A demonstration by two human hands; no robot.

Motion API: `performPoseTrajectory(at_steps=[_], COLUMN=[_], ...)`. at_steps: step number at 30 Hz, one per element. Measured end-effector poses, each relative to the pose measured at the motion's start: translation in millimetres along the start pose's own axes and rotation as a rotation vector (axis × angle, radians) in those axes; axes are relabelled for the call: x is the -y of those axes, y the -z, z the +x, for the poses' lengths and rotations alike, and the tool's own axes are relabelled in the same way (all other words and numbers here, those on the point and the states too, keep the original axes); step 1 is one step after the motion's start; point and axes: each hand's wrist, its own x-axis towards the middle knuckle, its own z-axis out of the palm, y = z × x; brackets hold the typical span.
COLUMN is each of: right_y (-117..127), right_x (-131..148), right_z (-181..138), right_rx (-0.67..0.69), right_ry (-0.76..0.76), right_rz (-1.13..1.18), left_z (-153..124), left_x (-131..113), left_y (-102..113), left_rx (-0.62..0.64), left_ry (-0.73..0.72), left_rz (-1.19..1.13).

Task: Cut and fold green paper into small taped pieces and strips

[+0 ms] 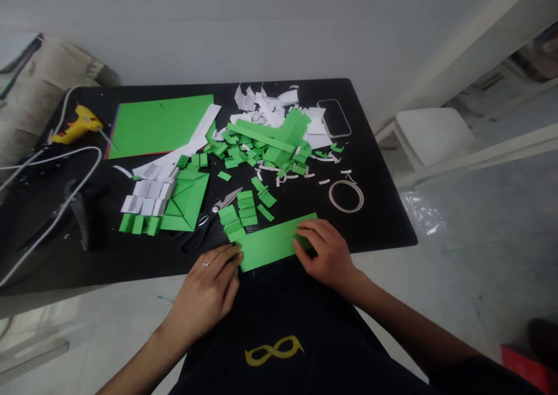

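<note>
A long green paper strip (270, 242) lies at the table's near edge, in front of my body. My left hand (211, 281), with a ring on one finger, has its fingers bent together on the strip's left end. At the other end, my right hand (326, 252) grips the strip, fingertips on top and thumb near the lower edge. Just beyond the strip are small folded green paper pieces (244, 207). Black-handled scissors (203, 221) lie partly open to the left, close to a green folded paper panel (187, 200).
Green and white paper scraps (270, 142) pile up mid-table. Green sheets (163, 124) lie at the back left, beside a yellow glue gun (81, 124) and white cable. A tape ring (346, 196) and a clear phone case (335, 118) are at right. A white stool (433, 136) stands beyond.
</note>
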Motion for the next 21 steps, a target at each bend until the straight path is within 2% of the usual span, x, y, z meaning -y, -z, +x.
performPoseTrajectory(at_steps=[4, 8, 11, 14, 21], right_y=[-16, -37, -43, -36, -3], right_x=[19, 39, 44, 36, 1], right_z=[12, 20, 21, 19, 12], right_rx=[0.045, 0.2, 0.272, 0.29, 0.289], right_ry=[-0.037, -0.012, -0.019, -0.052, -0.211], right_rz=[-0.036, 0.029, 0.02, 0.023, -0.024], left_z=[3, 3, 2, 2, 3], left_x=[-2, -1, -1, 0, 1], left_y=[-2, -4, -4, -5, -5], left_rx=[0.008, 0.0, -0.011, -0.018, -0.022], left_ry=[0.008, 0.003, 0.007, 0.01, 0.024], left_rz=[-0.008, -0.015, -0.023, -0.037, -0.061])
